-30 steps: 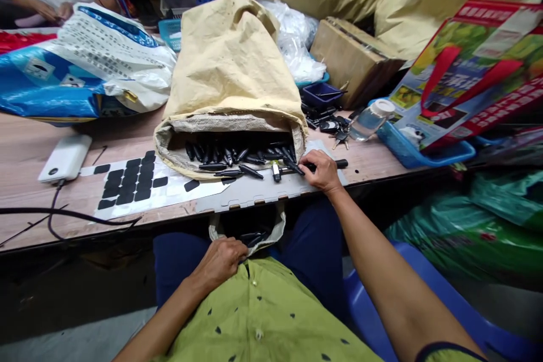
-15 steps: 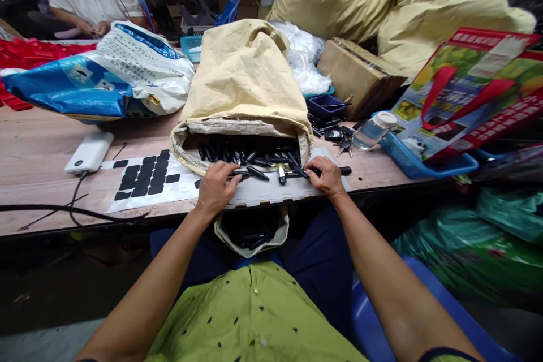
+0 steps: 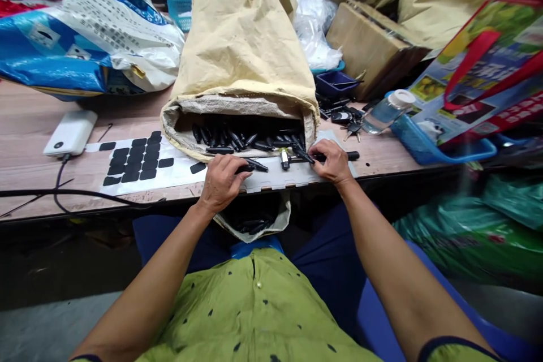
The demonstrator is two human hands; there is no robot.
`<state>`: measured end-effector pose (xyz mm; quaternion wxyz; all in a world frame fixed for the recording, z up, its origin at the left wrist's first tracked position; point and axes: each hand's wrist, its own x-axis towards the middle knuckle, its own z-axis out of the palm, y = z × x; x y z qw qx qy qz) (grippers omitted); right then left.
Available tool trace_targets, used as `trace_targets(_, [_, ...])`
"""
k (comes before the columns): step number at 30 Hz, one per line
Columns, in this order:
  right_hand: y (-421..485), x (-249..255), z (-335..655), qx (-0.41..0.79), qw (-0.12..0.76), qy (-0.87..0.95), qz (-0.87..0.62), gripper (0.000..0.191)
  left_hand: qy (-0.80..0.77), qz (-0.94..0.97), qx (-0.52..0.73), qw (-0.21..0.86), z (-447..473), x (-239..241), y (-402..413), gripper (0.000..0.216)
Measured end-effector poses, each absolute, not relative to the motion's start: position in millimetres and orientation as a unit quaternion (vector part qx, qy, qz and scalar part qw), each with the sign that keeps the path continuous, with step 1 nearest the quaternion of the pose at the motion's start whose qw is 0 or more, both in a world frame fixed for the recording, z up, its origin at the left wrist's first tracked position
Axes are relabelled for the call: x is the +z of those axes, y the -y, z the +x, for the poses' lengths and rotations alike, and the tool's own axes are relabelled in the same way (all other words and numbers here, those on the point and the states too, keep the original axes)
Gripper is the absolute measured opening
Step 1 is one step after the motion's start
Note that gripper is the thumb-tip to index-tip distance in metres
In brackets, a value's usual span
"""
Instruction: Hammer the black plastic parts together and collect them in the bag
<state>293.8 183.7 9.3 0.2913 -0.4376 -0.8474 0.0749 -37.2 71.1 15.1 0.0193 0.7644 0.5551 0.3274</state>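
Left hand (image 3: 224, 182) and right hand (image 3: 331, 160), apart, flank hammer head (image 3: 284, 159) near table edge (image 3: 388, 170)

Our left grip (image 3: 223, 182) pinches a black piece (image 3: 258, 166) over the table (image 3: 139, 108); our right grip (image 3: 333, 162) holds a second piece (image 3: 302, 153) beside a hammer (image 3: 284, 165). Beyond and between both grips, more pieces (image 3: 235, 139) lie in a sack's (image 3: 244, 45) mouth. Left of our left grip is a sheet (image 3: 136, 159); beyond our right grip, keys (image 3: 353, 130) and a bottle (image 3: 384, 115).
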Motion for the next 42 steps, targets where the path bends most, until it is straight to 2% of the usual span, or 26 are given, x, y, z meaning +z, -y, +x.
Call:
trace_targets(5, [-184.6, 7.5, 294.7, 0.082, 0.301, 0.845, -0.434, 0.01, -0.533, 0.793, 0.29, 0.048, -30.6, 5.9, -65.4, 0.021])
trace_targets(12, [-183.5, 8.9, 294.6, 0.083, 0.292, 0.85, -0.431, 0.009, -0.542, 0.762, 0.332, 0.125, -33.1, 9.6, -70.6, 0.021])
trace_targets(18, [-185.5, 10.2, 296.8, 0.093, 0.306, 0.848, -0.423, 0.004, -0.552, 0.741, 0.358, 0.139, -32.6, 9.3, -75.9, 0.019])
trace_targets(23, [-184.4, 14.8, 298.4, 0.138, 0.33, 0.84, -0.407, 0.026, -0.545, 0.739, 0.366, 0.15, -33.9, 8.1, -78.5, 0.019])
trace_targets(30, [-174.0, 15.9, 294.7, 0.039, 0.282, 0.852, -0.439, 0.025, -0.549, 0.729, 0.372, 0.17, -34.6, 5.6, -78.9, 0.018])
trace_targets(42, [-162.1, 23.2, 323.5, 0.124, 0.196, 0.872, -0.432, 0.016, -0.548, 0.716, 0.381, 0.206, -35.3, 3.9, -79.7, 0.018])
